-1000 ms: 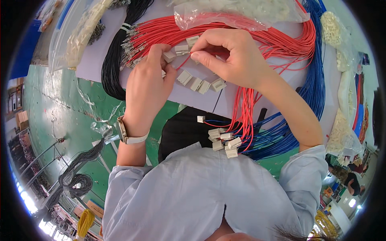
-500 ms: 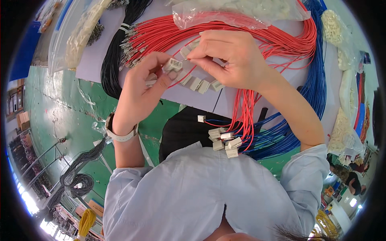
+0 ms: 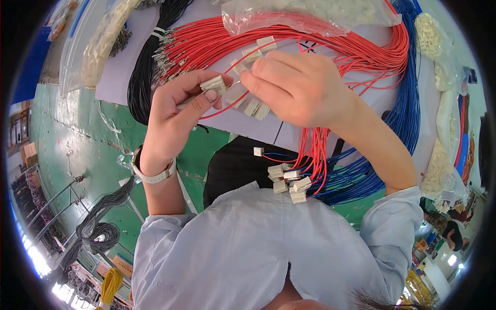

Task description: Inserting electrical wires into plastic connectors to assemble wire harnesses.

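Note:
Between the thumb and fingers of my left hand (image 3: 175,111) is a white plastic connector housing (image 3: 213,84), one end turned towards my right hand. Opposite it, my right hand (image 3: 305,90) pinches a thin red wire (image 3: 227,109). A small metal terminal (image 3: 234,84) shows between the fingertips and the housing; whether it touches the housing I cannot tell. Several loose white housings (image 3: 253,107) lie on the table around and beneath my hands. Closer to me hang white connectors (image 3: 292,175) fitted on red and blue wires.
Across the table (image 3: 116,82) lies a thick bundle of red wires (image 3: 206,39) with metal ends. Black wires (image 3: 142,82) hang over its left edge, and blue wires (image 3: 408,103) curve down the right. A clear plastic bag (image 3: 310,18) sits at the far side.
The housing in my left hand has turned from showing its openings to showing its side. My right hand has shifted slightly down and right, bringing the metal terminal into sight near the housing.

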Tool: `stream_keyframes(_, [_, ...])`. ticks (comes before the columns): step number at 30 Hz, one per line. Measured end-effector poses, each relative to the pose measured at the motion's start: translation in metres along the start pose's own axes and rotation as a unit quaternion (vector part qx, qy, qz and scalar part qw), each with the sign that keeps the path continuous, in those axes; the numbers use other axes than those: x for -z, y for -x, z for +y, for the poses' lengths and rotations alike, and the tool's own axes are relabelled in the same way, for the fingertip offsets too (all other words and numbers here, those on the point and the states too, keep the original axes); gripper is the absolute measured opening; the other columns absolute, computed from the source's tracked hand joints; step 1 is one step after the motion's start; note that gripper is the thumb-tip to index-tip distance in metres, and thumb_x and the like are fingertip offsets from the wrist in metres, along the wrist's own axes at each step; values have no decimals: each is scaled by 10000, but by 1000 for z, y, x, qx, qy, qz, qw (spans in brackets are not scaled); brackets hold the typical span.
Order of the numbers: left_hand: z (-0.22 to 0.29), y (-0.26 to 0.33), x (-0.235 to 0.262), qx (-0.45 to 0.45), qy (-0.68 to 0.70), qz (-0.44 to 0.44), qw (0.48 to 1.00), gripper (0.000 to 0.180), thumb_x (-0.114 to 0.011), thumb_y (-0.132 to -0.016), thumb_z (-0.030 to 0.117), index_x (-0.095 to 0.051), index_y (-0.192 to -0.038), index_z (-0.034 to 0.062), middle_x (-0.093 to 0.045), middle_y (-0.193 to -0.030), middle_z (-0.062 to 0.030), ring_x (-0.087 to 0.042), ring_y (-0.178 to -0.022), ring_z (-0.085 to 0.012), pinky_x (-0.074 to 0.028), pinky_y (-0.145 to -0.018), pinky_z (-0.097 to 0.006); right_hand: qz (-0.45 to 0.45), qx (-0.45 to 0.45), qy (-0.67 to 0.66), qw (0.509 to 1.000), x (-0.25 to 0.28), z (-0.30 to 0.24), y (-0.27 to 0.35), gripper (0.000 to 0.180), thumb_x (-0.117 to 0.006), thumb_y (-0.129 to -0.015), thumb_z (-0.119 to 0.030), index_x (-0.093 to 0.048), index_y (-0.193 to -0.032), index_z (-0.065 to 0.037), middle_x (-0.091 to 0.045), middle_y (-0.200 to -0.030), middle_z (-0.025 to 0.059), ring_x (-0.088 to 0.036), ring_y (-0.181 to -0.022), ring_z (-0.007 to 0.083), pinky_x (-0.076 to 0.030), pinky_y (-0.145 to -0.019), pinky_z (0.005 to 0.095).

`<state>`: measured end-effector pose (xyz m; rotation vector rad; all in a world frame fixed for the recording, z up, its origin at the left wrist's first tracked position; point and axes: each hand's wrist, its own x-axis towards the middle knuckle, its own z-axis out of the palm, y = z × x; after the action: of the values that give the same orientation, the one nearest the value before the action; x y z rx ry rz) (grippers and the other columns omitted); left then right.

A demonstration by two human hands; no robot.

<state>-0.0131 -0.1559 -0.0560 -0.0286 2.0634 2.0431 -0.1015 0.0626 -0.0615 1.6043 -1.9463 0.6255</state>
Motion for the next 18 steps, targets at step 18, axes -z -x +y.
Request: stream_keyframes(18, [-14, 3, -16, -101, 68, 51, 991, 295, -597, -975, 130, -606, -1212, -46, -699, -980, -74, -560, -747, -54, -435, -666, -180, 37, -337, -440, 831, 21, -18, -16, 49, -692, -829, 58, -678, -856, 19, -640, -776, 30, -580, -667, 37, -436, -559, 174])
